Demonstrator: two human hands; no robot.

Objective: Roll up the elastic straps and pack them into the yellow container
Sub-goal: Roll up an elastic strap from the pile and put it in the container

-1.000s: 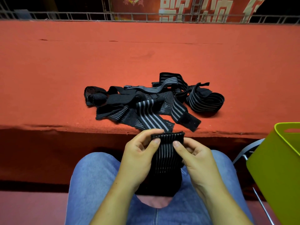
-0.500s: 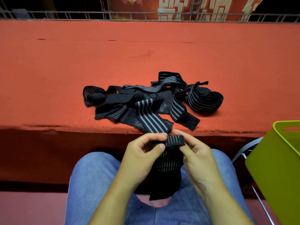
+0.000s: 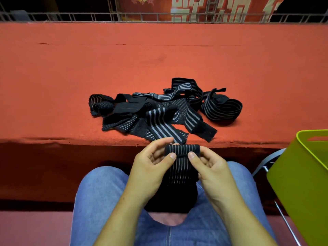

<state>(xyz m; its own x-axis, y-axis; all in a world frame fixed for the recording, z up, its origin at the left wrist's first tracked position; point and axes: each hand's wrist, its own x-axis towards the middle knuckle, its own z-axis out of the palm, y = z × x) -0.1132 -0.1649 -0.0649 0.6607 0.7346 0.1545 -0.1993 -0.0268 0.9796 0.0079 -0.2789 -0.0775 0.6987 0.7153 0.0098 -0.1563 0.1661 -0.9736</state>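
Over my lap I hold a black elastic strap (image 3: 182,167) with thin grey stripes. Its top end is turned over into a small roll between my fingers, and the rest hangs down between my knees. My left hand (image 3: 152,166) pinches the roll's left side with thumb and fingertips. My right hand (image 3: 211,166) pinches its right side the same way. A tangled pile of more black striped straps (image 3: 159,112) lies on the red table just beyond my hands. The yellow-green container (image 3: 301,183) stands at the right edge, tilted, its opening partly cut off by the frame.
The red felt-covered table (image 3: 124,68) stretches wide behind the pile, its front edge just above my hands. A metal railing (image 3: 159,16) runs along the far side. A grey chair frame (image 3: 266,162) shows beside the container. My jeans-clad legs (image 3: 99,201) fill the foreground.
The strap's top end was flat between my hands a second ago. It has since been turned over into a thicker roll, and the hanging part has grown shorter.
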